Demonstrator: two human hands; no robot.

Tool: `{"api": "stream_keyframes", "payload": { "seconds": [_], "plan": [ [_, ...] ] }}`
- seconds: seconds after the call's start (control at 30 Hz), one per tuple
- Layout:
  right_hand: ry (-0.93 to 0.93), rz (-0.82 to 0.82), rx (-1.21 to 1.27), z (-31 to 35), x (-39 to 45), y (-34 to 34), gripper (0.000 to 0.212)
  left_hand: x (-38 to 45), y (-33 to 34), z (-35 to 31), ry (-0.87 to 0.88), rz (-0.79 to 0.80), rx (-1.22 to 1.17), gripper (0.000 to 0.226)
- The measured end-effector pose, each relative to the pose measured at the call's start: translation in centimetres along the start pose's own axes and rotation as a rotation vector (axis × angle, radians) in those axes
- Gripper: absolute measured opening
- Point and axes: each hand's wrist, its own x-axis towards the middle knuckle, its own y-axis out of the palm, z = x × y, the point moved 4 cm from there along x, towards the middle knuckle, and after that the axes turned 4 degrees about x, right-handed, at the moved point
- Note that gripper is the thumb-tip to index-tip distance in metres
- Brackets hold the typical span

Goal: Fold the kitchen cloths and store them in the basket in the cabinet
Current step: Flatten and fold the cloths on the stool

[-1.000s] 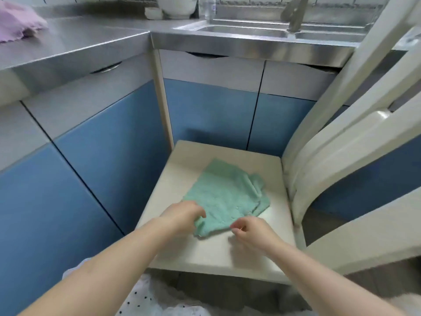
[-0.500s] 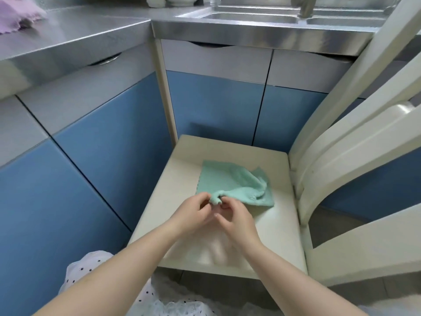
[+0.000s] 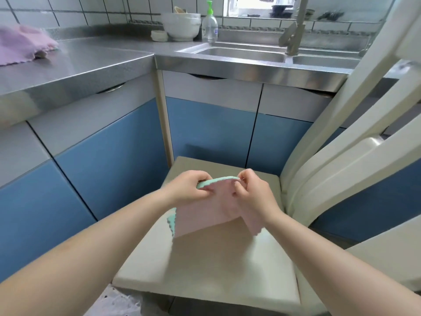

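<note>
Overhead, unreadable label on soap bottle (image 3: 209,27)

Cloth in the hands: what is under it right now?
The cloth hangs from the left hand and right hand over the chair seat, which lies bare in front. The strip of seat directly behind the hanging cloth is covered.

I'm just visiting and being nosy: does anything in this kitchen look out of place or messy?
One thing: a pink cloth lies crumpled and unfolded on the steel counter, far left. The cloth that the left hand and right hand pinch over the chair seat looks in order. Nothing looks spilled or damaged.
</note>
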Motion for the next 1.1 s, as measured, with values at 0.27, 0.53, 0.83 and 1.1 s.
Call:
{"api": "stream_keyframes", "payload": {
  "seconds": [0.27,0.53,0.83,1.1],
  "plan": [
    [-0.112,0.036,-0.614,1.8,5.7,-5.5,0.009,3.3,-8.3,-1.2,0.072,-0.225,0.262,0.005],
    [-0.072,-0.213,-0.498,5.3,9.9,-10.9,0.014,5.0,-14.7,-1.1,0.034,-0.536,0.39,0.014],
    [-0.194,-0.256,-0.457,5.9,7.8,-11.7,0.019,2.1,-14.8,-1.0,0.139,-0.665,0.246,0.026],
    [0.047,0.435,-0.595,-4.3,-2.5,-3.7,0.007,-5.3,-0.2,7.9,0.006,-0.04,0.353,0.032]
  ]
}}
